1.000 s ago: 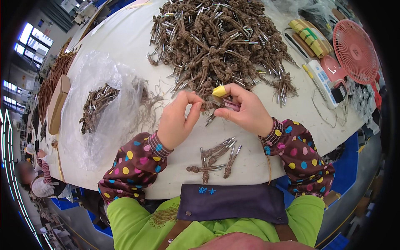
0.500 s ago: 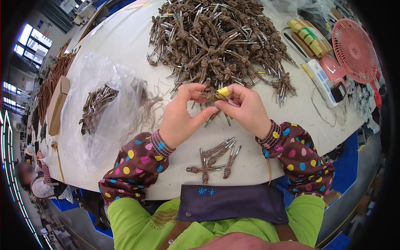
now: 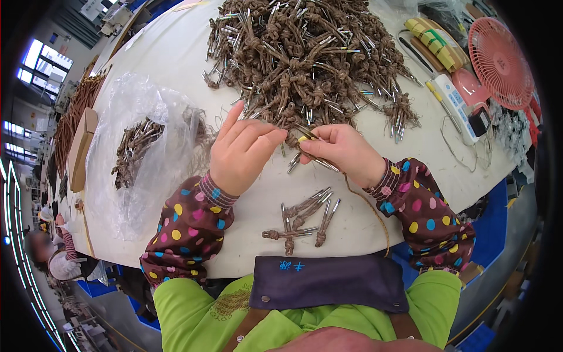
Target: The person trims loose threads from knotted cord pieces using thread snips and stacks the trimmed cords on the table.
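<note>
The right hand grasped a slim, shiny metal tool in its fingers, a thin twisted string trailing below. The left hand curved beside it, fingertips near the pile; whether they gripped anything, I could not tell. Rough brown cords, knotted and smoothly metal-tipped, lay heaped beyond on the white desk, near a crinkled clear bag.
</note>
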Motion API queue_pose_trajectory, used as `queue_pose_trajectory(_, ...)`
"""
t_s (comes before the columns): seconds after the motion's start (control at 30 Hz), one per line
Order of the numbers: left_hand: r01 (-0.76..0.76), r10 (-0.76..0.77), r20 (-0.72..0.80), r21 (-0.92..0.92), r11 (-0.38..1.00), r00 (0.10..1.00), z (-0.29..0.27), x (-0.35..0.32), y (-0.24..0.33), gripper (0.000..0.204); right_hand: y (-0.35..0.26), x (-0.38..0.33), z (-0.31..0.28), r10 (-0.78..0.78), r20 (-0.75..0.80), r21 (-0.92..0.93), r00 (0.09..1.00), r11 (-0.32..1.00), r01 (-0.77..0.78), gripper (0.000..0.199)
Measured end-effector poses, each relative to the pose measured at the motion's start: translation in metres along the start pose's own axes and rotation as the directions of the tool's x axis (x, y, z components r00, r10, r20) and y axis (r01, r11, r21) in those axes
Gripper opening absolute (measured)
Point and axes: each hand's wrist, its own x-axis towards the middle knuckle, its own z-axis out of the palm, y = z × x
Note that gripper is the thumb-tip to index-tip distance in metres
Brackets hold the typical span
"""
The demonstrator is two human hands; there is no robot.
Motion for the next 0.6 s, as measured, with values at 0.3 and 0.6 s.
queue_pose_trajectory(0.3,0.187,-0.169,0.081,-0.364,0.912,0.982,0.005,-0.004,0.002,0.014,0.002,0.000,-0.005,-0.350,-0.079,-0.427,0.933,0.858,0.286,0.024)
queue_pose_trajectory(0.6,0.169,-0.140,0.101,-0.400,0.901,0.985,0.007,-0.003,0.002,0.013,-0.006,-0.009,-0.009,-0.686,0.140,-0.874,0.714,0.253,0.415,0.026)
